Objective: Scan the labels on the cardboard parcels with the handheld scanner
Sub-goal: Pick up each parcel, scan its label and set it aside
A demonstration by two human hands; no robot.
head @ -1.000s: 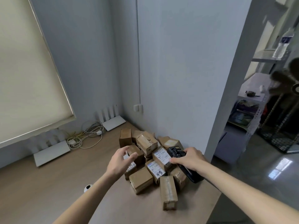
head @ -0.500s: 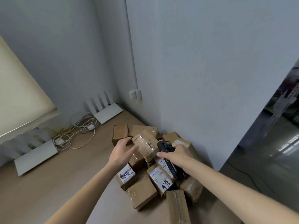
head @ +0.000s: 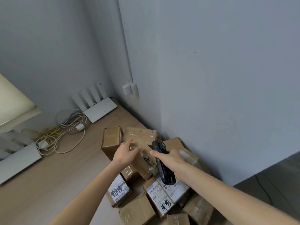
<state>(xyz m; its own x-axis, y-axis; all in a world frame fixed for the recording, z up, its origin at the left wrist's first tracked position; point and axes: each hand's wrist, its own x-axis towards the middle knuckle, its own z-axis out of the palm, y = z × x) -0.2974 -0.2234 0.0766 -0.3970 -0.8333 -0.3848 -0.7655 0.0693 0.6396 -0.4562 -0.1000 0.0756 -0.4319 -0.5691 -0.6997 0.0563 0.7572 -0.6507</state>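
My right hand (head: 172, 158) grips the handheld scanner (head: 162, 163), long axis up-frame; my left hand (head: 125, 151), fingers spread, touches the taped parcel (head: 141, 143) left of it.

parcel labels (head: 164, 194): print unreadable | scanner (head: 163, 164): middle hidden by right hand (head: 172, 158)

— Where are the arms?

— Both forearms come in from the bottom edge and converge toward the centre of the frame, bare.

— The left hand (head: 125, 152)?

— Just left of centre, back up, fingers spread and reaching forward, thumb apart.

— And the right hand (head: 170, 157)?

— Right of centre, curled round a scanner (head: 163, 163), index finger stretched out toward the left hand.
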